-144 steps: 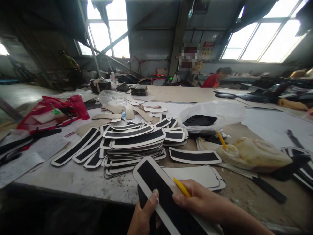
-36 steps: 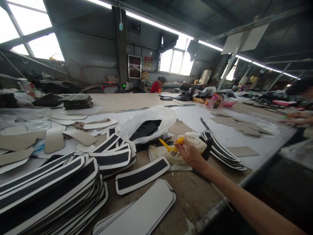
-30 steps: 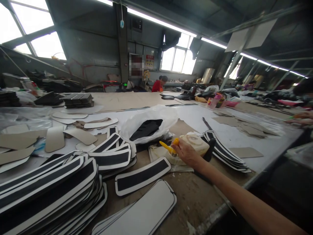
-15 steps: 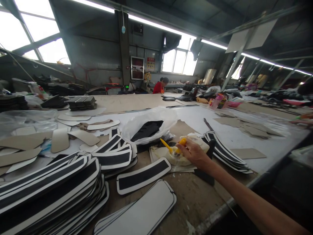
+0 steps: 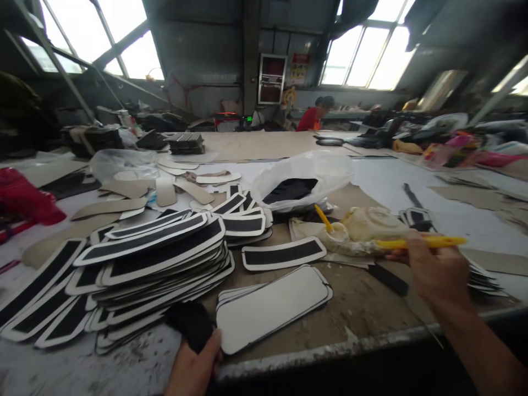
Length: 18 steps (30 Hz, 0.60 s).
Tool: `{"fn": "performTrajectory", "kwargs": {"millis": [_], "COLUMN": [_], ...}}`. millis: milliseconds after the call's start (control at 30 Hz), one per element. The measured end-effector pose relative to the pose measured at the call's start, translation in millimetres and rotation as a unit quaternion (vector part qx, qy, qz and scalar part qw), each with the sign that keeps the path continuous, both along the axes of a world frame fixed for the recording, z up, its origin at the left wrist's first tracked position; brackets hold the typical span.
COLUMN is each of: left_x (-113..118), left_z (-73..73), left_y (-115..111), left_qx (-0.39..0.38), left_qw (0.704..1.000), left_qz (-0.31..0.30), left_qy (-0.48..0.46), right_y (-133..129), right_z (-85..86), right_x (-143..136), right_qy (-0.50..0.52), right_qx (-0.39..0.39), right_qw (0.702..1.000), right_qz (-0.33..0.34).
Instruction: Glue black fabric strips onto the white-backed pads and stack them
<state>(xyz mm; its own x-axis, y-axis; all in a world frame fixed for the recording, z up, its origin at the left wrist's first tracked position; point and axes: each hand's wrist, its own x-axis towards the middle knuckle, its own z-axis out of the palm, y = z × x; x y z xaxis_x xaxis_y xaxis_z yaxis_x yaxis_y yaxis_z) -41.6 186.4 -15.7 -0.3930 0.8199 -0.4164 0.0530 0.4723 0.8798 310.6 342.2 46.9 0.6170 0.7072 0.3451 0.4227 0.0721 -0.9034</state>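
In my right hand (image 5: 441, 272) is a yellow-handled brush (image 5: 431, 242), lying almost level, its tip toward the left. Beside that tip stands a glue-crusted pot (image 5: 369, 223), with a second yellow stick (image 5: 324, 218) leaning out of its left end. At the front edge of the table, my left hand (image 5: 196, 363) grips a soft black piece (image 5: 190, 323), its thumb lying along it. Just right of that hand lies a small pile of pale rounded panels (image 5: 274, 308). Behind them is a single white-edged panel with a dark centre (image 5: 284, 253).
A tall heap of white-edged dark panels (image 5: 165, 264) spreads over the left. A white plastic bag (image 5: 325, 170) with black pieces inside lies behind the pot. A dark-handled tool (image 5: 388, 279) rests near the right hand. A person in red (image 5: 311, 118) sits far back.
My right hand has drawn the brush out of the pot and rightward, turning it level. My left hand has come into view with the black piece. The view has swung left and down.
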Motion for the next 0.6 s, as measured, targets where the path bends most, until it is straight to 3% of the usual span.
{"fn": "performTrajectory", "kwargs": {"millis": [100, 233, 333, 467, 600], "left_x": [0.2, -0.3, -3.0, -7.3, -8.8], "left_z": [1.9, 7.7, 8.5, 6.7, 5.3], "left_y": [0.8, -0.7, -1.9, -2.9, -4.2], "left_qx": [0.004, 0.006, 0.014, 0.014, 0.009], "left_qw": [1.000, 1.000, 0.999, 0.998, 0.998], "left_qz": [0.018, -0.006, -0.030, -0.043, -0.048], "left_qy": [-0.017, -0.013, -0.020, -0.036, -0.045], "right_y": [-34.6, -77.6, -92.1, -94.4, -89.3], "right_z": [-0.8, -11.2, -24.4, -38.3, -40.6], "right_x": [-43.1, -124.3, -169.8, -192.4, -185.3], "right_qy": [0.141, 0.267, 0.300, 0.288, 0.222], "right_qx": [0.012, -0.074, -0.112, -0.147, -0.145], "right_qw": [0.986, 0.918, 0.880, 0.870, 0.897], "right_qz": [0.091, 0.285, 0.350, 0.373, 0.353]}}
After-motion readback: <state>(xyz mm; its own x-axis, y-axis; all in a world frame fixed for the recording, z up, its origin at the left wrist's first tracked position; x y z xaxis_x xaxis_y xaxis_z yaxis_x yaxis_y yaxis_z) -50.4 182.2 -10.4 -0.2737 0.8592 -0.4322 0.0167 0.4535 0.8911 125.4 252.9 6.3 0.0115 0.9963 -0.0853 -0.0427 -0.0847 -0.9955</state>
